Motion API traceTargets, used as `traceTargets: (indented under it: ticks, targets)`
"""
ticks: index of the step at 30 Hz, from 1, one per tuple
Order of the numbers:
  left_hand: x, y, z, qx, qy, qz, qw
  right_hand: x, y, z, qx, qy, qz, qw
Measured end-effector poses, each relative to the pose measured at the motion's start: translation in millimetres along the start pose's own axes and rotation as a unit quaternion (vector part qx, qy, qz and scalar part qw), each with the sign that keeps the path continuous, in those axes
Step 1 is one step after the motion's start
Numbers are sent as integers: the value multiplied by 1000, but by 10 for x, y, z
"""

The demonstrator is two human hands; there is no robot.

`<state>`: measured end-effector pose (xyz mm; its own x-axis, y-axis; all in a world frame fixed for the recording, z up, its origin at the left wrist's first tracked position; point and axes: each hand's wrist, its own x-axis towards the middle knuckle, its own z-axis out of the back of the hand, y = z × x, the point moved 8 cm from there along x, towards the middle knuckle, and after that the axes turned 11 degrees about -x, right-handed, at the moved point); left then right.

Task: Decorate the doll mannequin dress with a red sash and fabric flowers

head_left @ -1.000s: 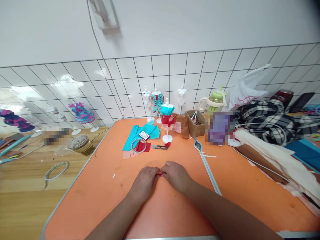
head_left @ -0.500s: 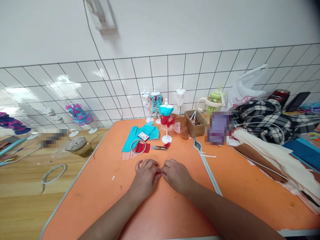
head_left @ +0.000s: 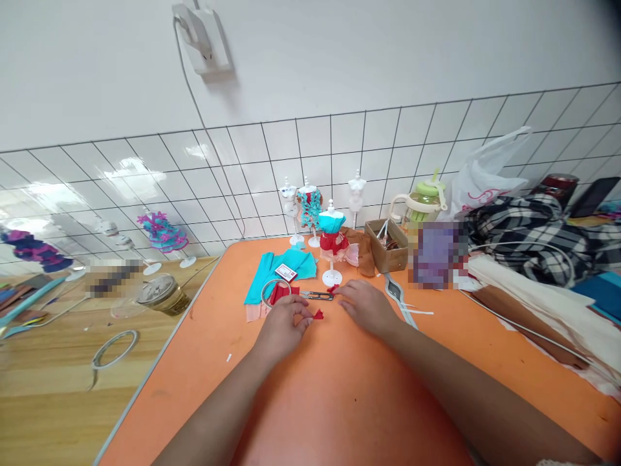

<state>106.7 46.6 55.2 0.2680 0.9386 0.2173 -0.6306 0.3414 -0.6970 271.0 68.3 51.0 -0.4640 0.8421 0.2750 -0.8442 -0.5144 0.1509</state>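
My left hand [head_left: 285, 327] pinches a small red fabric piece [head_left: 318, 314], which sticks out to the right of its fingertips. My right hand [head_left: 367, 307] is held over the orange table [head_left: 310, 401] with its fingers apart, close to a second small red piece [head_left: 332, 289] and the thread snips [head_left: 317, 296]. Behind them stands a small white dress form wearing a turquoise top and red skirt [head_left: 334, 242]. Turquoise cloth [head_left: 262, 278], red cloth [head_left: 292, 290] and a metal ring [head_left: 263, 294] lie beyond my left hand.
Further back are more dress forms [head_left: 357, 192], a cardboard box [head_left: 388, 254] holding tools, and a green-lidded jug [head_left: 425, 198]. Brown and cream cloth [head_left: 533, 278] lies at the right. A lidded cup [head_left: 165, 295] and a tape roll [head_left: 115, 349] sit on the wooden table at left.
My hands have come apart and moved forward. The left one keeps a red piece, now showing between its fingertips, while the right one has opened near the snips. The view has shifted slightly.
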Motion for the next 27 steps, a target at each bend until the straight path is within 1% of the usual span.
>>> traceTargets:
  ticks: [2, 4, 7, 12, 16, 17, 19, 21, 22, 23, 24, 25, 26, 27]
  targets:
    - [96, 21, -121, -41, 30, -12, 999, 101, -75, -42, -32, 6, 18, 999]
    - [166, 67, -265, -75, 61, -12, 995, 168, -68, -104, -56, 1, 42, 998]
    - [213, 177, -395, -98, 74, 0, 992, 217, -9, -202, -91, -17, 61, 994]
    - [201, 310, -457, -103, 82, 14, 991, 244, 29, -337, -129, -17, 81, 988]
    - [205, 348, -477, -92, 71, 31, 993, 223, 30, -313, -116, -17, 101, 988]
    - [211, 352, -478, -92, 66, 33, 993, 216, 9, -278, -99, -23, 89, 991]
    - [225, 349, -464, -99, 49, 32, 993, 194, -71, -181, -33, -45, 34, 998]
    - [233, 335, -395, -119, 8, 25, 993, 154, -169, -145, 86, -47, -44, 994]
    - [229, 331, -336, -132, -26, 25, 991, 127, -199, -184, 163, -26, -83, 983]
    - [216, 331, -271, -147, -63, 31, 987, 97, -196, -258, 247, 7, -114, 962]
    - [194, 337, -212, -162, -98, 43, 981, 64, -158, -350, 330, 47, -138, 933]
    - [167, 345, -170, -176, -125, 61, 974, 28, -101, -445, 403, 85, -159, 897]
    - [140, 352, -151, -192, -141, 82, 968, -7, -40, -527, 464, 113, -182, 860]
    - [115, 354, -153, -210, -147, 102, 961, -37, 11, -589, 512, 128, -204, 825]
